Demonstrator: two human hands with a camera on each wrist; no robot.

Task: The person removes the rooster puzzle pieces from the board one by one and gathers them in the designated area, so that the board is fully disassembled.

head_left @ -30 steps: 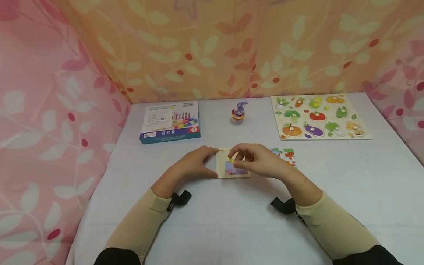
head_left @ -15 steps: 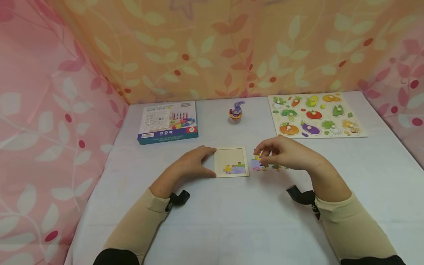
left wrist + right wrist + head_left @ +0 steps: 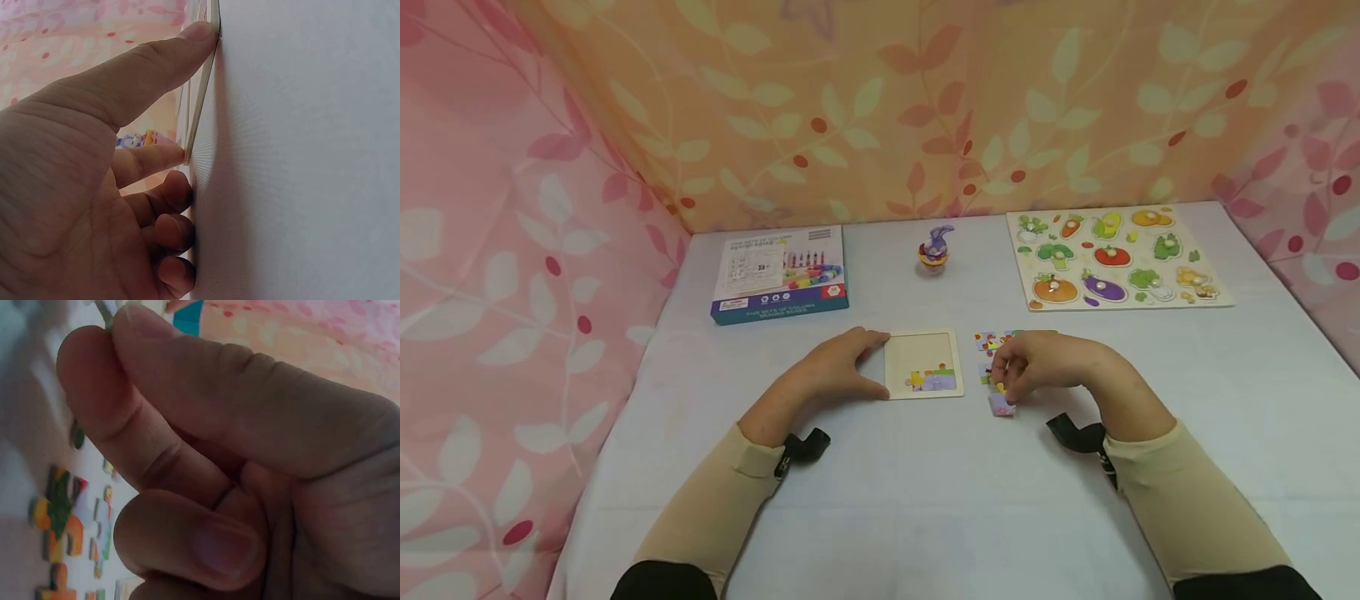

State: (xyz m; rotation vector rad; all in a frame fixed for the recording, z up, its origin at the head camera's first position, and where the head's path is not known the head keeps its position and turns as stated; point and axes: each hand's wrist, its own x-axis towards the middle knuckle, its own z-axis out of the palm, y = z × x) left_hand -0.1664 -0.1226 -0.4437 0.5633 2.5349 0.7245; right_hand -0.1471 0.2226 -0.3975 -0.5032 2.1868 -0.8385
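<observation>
My left hand (image 3: 838,375) holds the left edge of a small square wooden puzzle tray (image 3: 917,350), thumb at its near corner and index finger at its far corner. In the left wrist view the thumb (image 3: 150,62) touches the tray's thin edge. A few joined lilac, green and yellow pieces (image 3: 936,380) lie in the tray's near right part. To the right of the tray, my right hand (image 3: 1052,367) pinches a lilac puzzle piece (image 3: 1002,406) between thumb and index finger. Loose colourful puzzle pieces (image 3: 988,340) lie beside and partly under that hand.
At the back left lies a boxed bead set (image 3: 781,275). A purple rabbit figurine (image 3: 934,248) stands at the back middle. The vegetable peg board (image 3: 1120,258) lies at the back right. Patterned cloth walls (image 3: 880,108) enclose the white table.
My right hand has left the tray, moved right to the loose pieces, and now pinches a lilac piece nearer to me. My left hand stays at the tray's edge.
</observation>
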